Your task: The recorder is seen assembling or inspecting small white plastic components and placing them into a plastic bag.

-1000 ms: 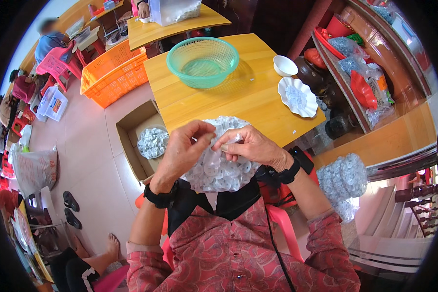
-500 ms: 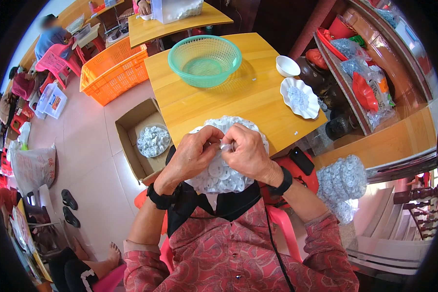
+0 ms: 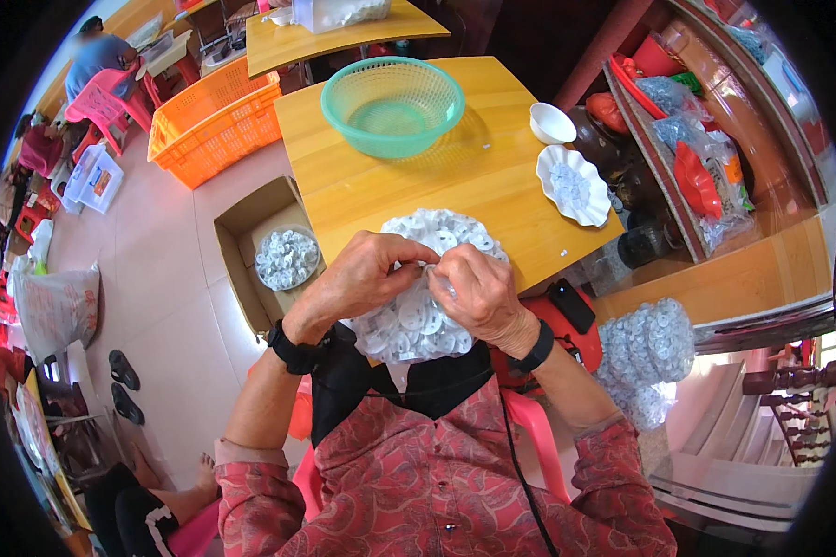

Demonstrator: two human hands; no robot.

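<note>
My left hand [image 3: 367, 274] and my right hand [image 3: 481, 295] meet fingertip to fingertip over a heap of small white disc-shaped pieces [image 3: 409, 330] at the table's near edge, above my lap. Both hands are closed in a pinch. Whatever lies between the fingertips is too small and too covered to name. Many of the heaped pieces are round with small holes or slots. Beyond my hands on the wooden table [image 3: 344, 195] stands a green mesh basket [image 3: 390, 139]. At its right side are a white bowl [image 3: 553, 123] and a scalloped white dish [image 3: 590, 209] with small pale bits in it.
A cardboard box [image 3: 241, 232] at the left holds a bag of white pieces [image 3: 286, 258]. Behind it stands an orange crate [image 3: 214, 139]. On my right are a phone [image 3: 571, 306] on a red stool and a bundle of clear discs [image 3: 655, 343]. Another person [image 3: 102, 65] sits far left.
A whitish piece that showed between my fingertips is now hidden by them. My left thumb and forefinger have stretched toward my right hand. The whole view has shifted slightly.
</note>
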